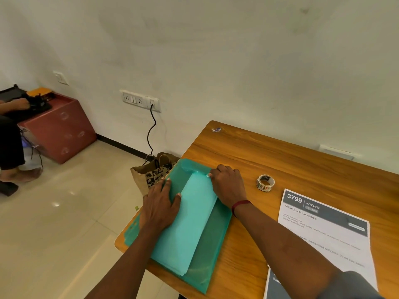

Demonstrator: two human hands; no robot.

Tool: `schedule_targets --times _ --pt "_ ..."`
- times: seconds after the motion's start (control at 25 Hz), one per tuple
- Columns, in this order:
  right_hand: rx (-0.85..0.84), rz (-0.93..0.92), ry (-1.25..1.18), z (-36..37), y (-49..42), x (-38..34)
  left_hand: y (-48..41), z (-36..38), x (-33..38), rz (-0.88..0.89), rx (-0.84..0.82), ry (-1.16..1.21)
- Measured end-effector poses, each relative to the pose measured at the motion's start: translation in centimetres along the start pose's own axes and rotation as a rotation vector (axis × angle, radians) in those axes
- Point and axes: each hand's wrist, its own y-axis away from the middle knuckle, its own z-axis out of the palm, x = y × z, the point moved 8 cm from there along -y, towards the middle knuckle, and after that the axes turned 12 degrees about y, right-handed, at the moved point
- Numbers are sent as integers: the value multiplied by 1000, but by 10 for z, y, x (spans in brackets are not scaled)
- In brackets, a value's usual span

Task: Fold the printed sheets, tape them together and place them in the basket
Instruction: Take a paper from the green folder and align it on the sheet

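Pressing down on the folded teal sheets [194,223], your left hand [160,203] lies flat on their left side, fingers straight and spread, gripping nothing. Your right hand [228,184], a red band [240,205] at its wrist, sits at the sheets' far right corner with fingers bent and tips on the paper's edge; you cannot tell whether they pinch the corner or only press it. The sheets rest on a darker green plastic folder [213,244] at the left end of the wooden surface [291,160], the folder's near-left corner overhanging the edge. A roll of tape [265,182] with a printed pattern stands just right of your right hand, apart from it. Nearer you on the right lies a printed sheet [323,229] with a grey header reading "3799" and "KITCHEN", then "Make juice ice cubes"; the smaller lines below are too blurred to read in full. A second printed sheet [275,285] shows partly at the bottom edge. A small sticker [216,129] marks the far corner. On the floor, against the end of the surface, stands a brown paper bag [151,173] with black lettering that cannot be made out, and a black cable [151,130] runs up to a wall socket panel [141,100].
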Motion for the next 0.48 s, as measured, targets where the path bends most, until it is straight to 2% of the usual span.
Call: schedule_targets --times 0.48 --pt "161 18 -19 -1 1 2 -1 2 -3 15 23 3"
